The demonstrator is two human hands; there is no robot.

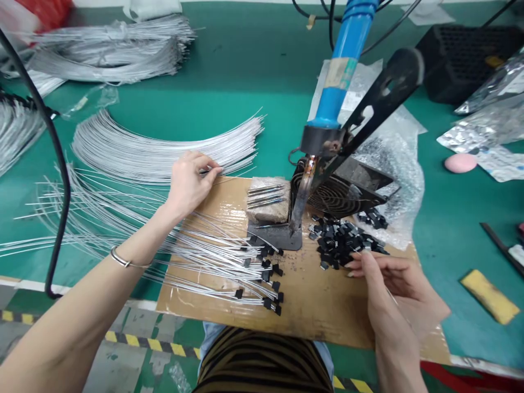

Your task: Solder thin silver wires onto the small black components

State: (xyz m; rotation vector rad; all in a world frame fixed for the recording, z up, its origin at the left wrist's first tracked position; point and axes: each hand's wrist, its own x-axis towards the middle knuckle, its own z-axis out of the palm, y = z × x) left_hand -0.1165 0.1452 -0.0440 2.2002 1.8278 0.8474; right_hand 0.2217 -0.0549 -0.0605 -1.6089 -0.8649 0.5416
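Far left: black cable hangs down over the green desk. Upper left of the frame: tied bundles of thin white wire. Below those, a loose wire fan curves across the desk, free ends toward center.

Left hand, left of center, sits at the fan's lower right edge, thumb and index pinching a single wire. Bracelet on that wrist.

Under the forearm, lower center-left: spread of wires with black end pieces, tips lying on a cardboard sheet.

Center: grayish block with several thin metal rods lying across its top. Just right of it, blue-handled soldering iron held tip down by a black bracket; round-grilled fan behind.

Right of center: pile of small black connectors on the cardboard, bubble wrap behind. Right hand, lower right, fingertips together at the pile's edge, gripping a slim metal tool; type unclear, mostly hidden.

Far right: pink egg-shaped object, yellow sponge below it.
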